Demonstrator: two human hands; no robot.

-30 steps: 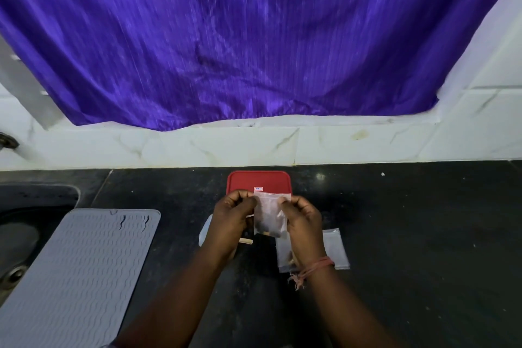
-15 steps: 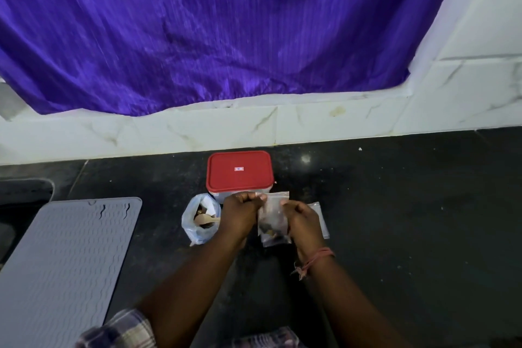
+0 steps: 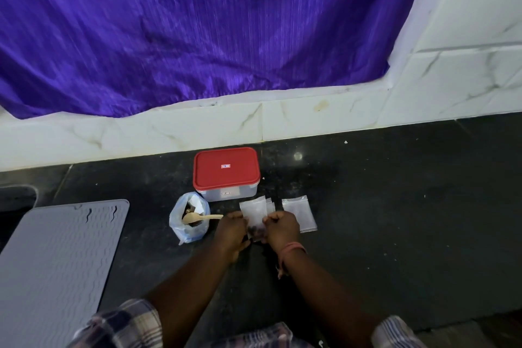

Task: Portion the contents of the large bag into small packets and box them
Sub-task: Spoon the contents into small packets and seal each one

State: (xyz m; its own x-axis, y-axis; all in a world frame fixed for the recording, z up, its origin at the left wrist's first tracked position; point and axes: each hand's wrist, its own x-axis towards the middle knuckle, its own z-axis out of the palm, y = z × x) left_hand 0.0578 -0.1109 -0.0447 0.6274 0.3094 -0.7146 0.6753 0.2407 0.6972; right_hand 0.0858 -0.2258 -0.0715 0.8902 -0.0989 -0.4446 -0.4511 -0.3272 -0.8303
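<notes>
A small clear packet (image 3: 255, 219) with dark contents at its bottom lies on the black counter, on top of other small packets. My left hand (image 3: 231, 230) pinches its left edge and my right hand (image 3: 282, 227) pinches its right edge. To the left stands the large clear bag (image 3: 188, 219), open, with dark contents and a wooden spoon (image 3: 202, 217) resting in it. Behind the packets sits a clear box with a shut red lid (image 3: 226, 168).
A stack of empty clear packets (image 3: 300, 213) lies right of my right hand. A grey ribbed mat (image 3: 56, 260) covers the counter at the left, with a sink edge (image 3: 17, 198) behind it. A white tiled wall and purple curtain (image 3: 197, 31) stand at the back.
Both hands have lowered the filled packet from in front of the box down onto the counter. The view has shifted, so the large bag and spoon now show.
</notes>
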